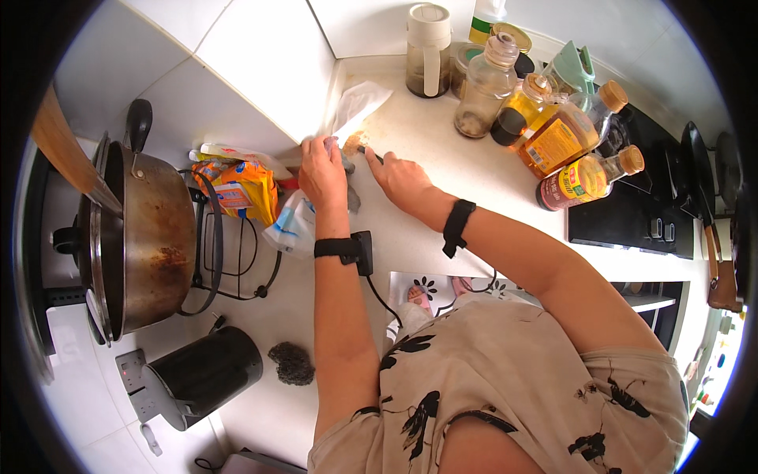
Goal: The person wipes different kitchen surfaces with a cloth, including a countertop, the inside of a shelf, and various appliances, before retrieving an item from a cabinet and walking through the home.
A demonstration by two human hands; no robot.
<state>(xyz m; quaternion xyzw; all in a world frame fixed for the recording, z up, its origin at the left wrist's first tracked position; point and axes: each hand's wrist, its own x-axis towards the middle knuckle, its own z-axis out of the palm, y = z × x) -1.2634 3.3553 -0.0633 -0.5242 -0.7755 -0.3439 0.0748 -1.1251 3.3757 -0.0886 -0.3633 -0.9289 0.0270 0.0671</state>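
My left hand [323, 172] is at the counter's back corner, its fingers closed around a small purplish item [329, 144] that is mostly hidden. To its right, my right hand [400, 175] grips a thin dark handle [362, 150]; the rest of that tool cannot be made out. Brownish crumbs or residue [355, 142] lie on the white counter between and just beyond the hands. A crumpled whitish plastic bag [361, 106] lies behind them. Beneath and beside my left hand are greyish scraps [353, 200] and a white and blue plastic packet [293, 219].
Orange packets [243, 189], a large steel pot [157, 237] on a wire rack, a black kettle-like container [204, 370] and a dark scouring pad [291, 363] stand or lie left. A lidded pitcher [428, 53], a glass bottle [485, 89], oil bottles [559, 139] and a black cooktop [639, 195] are right.
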